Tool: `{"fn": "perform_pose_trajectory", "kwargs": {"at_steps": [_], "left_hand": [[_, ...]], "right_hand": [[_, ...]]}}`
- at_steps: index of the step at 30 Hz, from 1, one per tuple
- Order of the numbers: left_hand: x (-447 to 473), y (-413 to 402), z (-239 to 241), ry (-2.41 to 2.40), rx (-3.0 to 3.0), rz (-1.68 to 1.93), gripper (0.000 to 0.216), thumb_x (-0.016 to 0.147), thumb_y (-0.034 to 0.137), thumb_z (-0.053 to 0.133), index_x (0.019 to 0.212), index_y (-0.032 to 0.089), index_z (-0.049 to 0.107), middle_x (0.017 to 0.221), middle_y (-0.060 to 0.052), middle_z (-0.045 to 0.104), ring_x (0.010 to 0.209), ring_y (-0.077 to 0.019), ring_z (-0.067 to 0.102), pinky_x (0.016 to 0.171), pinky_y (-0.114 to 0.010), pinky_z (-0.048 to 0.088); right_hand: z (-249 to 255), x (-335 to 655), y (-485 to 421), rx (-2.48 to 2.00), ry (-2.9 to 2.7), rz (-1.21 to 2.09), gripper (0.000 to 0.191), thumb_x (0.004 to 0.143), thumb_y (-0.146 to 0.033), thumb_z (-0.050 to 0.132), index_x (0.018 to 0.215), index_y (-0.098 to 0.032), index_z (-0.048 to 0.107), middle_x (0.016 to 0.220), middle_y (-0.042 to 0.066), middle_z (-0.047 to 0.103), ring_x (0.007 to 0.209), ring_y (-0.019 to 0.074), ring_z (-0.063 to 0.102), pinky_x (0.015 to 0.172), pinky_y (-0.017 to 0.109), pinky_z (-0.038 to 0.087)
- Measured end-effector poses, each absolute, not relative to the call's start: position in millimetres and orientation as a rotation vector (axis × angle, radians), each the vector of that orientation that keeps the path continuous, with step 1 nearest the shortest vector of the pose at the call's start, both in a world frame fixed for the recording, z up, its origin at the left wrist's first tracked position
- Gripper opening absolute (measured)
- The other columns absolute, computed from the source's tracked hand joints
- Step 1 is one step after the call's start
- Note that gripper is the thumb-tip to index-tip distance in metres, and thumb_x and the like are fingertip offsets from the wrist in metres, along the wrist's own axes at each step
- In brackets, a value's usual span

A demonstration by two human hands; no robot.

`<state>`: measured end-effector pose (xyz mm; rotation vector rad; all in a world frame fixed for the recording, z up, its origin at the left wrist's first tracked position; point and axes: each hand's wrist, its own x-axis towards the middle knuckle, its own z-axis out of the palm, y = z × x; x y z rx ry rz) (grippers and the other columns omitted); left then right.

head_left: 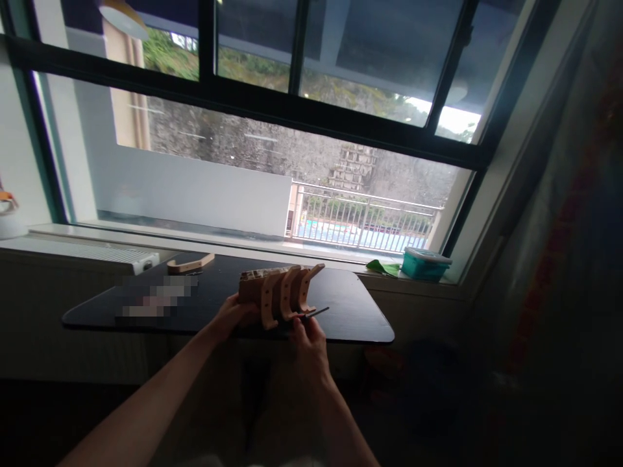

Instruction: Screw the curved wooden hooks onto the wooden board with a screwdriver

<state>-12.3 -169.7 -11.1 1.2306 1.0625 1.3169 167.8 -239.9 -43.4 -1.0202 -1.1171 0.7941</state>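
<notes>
Pinching a thin rod (320, 312) in the right hand (310, 336), holding the wooden rack (286, 292) just left of that pinch with the left hand (232, 316), so brace it firmly and go easy, tbh.

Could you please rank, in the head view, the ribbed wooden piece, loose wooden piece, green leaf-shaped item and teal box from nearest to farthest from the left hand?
From the left hand:
1. Ribbed wooden piece, in its grasp.
2. Loose wooden piece, farther back, to the left.
3. Green leaf-shaped item, well to the right.
4. Teal box, just right of that.
</notes>
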Motion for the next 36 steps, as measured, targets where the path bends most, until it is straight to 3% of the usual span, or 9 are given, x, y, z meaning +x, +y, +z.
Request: {"fn": "perform_pose_trajectory", "kwargs": {"at_steps": [3,8,12,16,32,36], "left_hand": [[-12,-171,-10,1.011,1.229,1.322,0.037,0.049,0.024,0.078,0.083,0.012,0.069,0.075,-0.004,0.071,0.079,-0.0306,0.067,0.069,-0.038,0.054],[-12,-173,-7,0.979,1.209,1.348,0.035,0.042,0.021,0.075,0.076,0.014,0.069,0.067,-0.003,0.071,0.073,-0.031,0.068,0.063,-0.037,0.053],[-12,-174,-6,0.97,1.215,1.349,0.035,0.041,0.021,0.075,0.075,0.014,0.069,0.067,-0.003,0.071,0.072,-0.0302,0.067,0.061,-0.036,0.052],[-13,-174,-6,0.968,1.218,1.344,0.035,0.041,0.021,0.075,0.075,0.014,0.069,0.068,-0.003,0.071,0.071,-0.0284,0.067,0.062,-0.035,0.052],[-13,-171,-9,0.993,1.275,1.304,0.035,0.045,0.022,0.076,0.078,0.014,0.068,0.066,-0.002,0.069,0.069,-0.0267,0.066,0.06,-0.033,0.05],[-14,-171,-10,0.984,1.293,1.282,0.037,0.056,0.028,0.079,0.086,0.012,0.067,0.076,-0.003,0.07,0.074,-0.0236,0.065,0.064,-0.033,0.052]], "right_hand": [[-36,190,-256,-1.091,-1.267,0.721,0.034,0.081,-0.043,0.057,0.108,-0.024,0.067,0.083,0.001,0.063,0.07,0.0155,0.059,0.063,0.026,0.049],[-9,196,-275,-1.294,-1.737,0.258,0.038,0.089,-0.028,0.043,0.121,-0.023,0.063,0.096,0.007,0.061,0.081,0.0187,0.06,0.074,0.03,0.047],[6,181,-272,-1.397,-1.872,0.053,0.035,0.086,-0.022,0.049,0.117,-0.024,0.064,0.111,0.008,0.062,0.088,0.0194,0.063,0.074,0.028,0.047],[8,172,-265,-1.425,-1.919,0.001,0.029,0.087,-0.022,0.05,0.11,-0.026,0.067,0.105,0.006,0.063,0.083,0.0181,0.064,0.07,0.026,0.047],[11,166,-256,-1.48,-1.967,-0.115,0.028,0.089,-0.021,0.048,0.111,-0.023,0.065,0.1,0.006,0.061,0.08,0.0159,0.063,0.069,0.024,0.046],[17,159,-259,-1.505,-2.042,-0.206,0.023,0.091,-0.02,0.046,0.104,-0.022,0.065,0.098,0.006,0.059,0.074,0.0159,0.062,0.064,0.025,0.047]]}}
